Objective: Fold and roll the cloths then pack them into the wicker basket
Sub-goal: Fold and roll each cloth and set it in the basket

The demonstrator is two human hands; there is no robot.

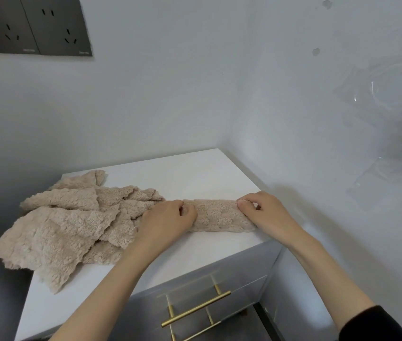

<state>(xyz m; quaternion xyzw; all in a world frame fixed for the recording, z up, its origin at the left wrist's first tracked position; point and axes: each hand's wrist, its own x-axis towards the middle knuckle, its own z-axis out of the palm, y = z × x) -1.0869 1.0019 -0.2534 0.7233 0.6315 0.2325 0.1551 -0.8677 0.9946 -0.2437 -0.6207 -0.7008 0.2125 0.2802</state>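
- Rolled cloth [219, 215]: a beige, fleecy cloth wound into a short cylinder. It lies on the white counter [195, 175] near the front right corner, with its long axis running left to right.
- Left hand [168, 222]: set over the left end of the rolled cloth. The fingers are curled down onto the fabric and the thumb lies against it, so the hand grips this end.
- Right hand [266, 212]: set over the right end of the rolled cloth, close to the counter's right edge. The fingers are bent and pinch the fabric, with the fingertips turned back toward the person.
- Pile of cloths [67, 222]: several loose cloths of the same beige fleece, crumpled and overlapping on the left half of the counter. The nearest one hangs over the left front edge. The right fringe of the pile reaches the left hand and wrist.
- Counter: the flat top of a pale grey drawer cabinet standing in the corner of two white walls.
- Brass handles [196, 308]: two slim bar handles, one above the other, on the drawer fronts below the counter's front edge.
- Socket panels [32, 25]: two dark panels side by side, high on the rear wall at upper left.
- Sleeve [377, 326]: dark fabric covering the right forearm at the lower right corner.
- Clear object [391, 119]: something transparent against the right wall, possibly plastic film, but too blurred to identify.
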